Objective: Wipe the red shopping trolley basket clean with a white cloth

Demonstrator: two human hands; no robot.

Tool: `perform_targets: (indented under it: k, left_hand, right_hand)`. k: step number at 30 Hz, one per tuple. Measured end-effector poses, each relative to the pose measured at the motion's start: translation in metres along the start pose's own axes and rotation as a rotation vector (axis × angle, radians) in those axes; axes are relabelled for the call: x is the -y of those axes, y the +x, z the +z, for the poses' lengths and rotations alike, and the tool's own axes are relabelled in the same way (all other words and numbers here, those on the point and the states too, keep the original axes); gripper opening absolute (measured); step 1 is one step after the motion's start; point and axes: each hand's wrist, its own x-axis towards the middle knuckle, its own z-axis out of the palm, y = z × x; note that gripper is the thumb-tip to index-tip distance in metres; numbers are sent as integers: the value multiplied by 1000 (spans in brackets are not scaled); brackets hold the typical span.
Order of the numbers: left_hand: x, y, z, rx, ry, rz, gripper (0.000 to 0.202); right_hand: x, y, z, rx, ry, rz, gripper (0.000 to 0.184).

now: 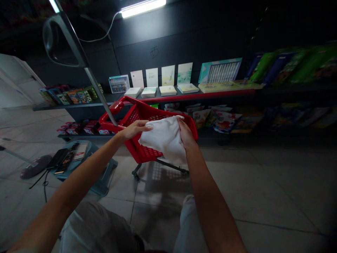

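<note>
A white cloth (167, 137) is stretched between my two hands, its lower part hanging down in soft folds. My left hand (135, 129) pinches its left edge, thumb on top. At the upper right corner my right hand (186, 134) grips the fabric, with most of its fingers hidden behind it. Directly behind the cloth stands a small red shopping cart (134, 149) with perforated sides and grey wheels. The cloth covers part of the cart's basket, so its inside is mostly hidden.
A dark shelf (229, 92) behind the cart carries upright cards, boxed sets and snack bags. To the left, a blue-grey stool (101, 186) bears a phone-like device and cables. A metal pole with a grey handle (81, 52) rises at upper left. Tiled floor (250, 182) lies around.
</note>
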Motion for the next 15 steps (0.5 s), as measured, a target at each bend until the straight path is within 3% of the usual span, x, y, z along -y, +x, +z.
perform_targets:
  k: [3, 6, 8, 10, 12, 15]
  left_hand:
    - [-17, 10, -11, -173, 183, 163, 42]
    - [-45, 26, -19, -447, 537, 491, 37]
    - [-61, 33, -23, -559, 788, 693, 35]
    - [-70, 36, -24, -554, 1003, 829, 35]
    - [-69, 34, -24, -496, 1157, 881, 34]
    - [-53, 25, -24, -371, 1340, 765, 29]
  right_hand:
    - [4, 8, -2, -208, -216, -265, 54]
    - [17, 4, 3, -347, -373, -595, 48]
    - [25, -2, 7, -412, -429, -750, 43]
    - [27, -6, 8, -437, -494, -813, 41]
    - [22, -5, 6, -403, -574, -807, 39]
    - [6, 2, -3, -217, -724, -654, 35]
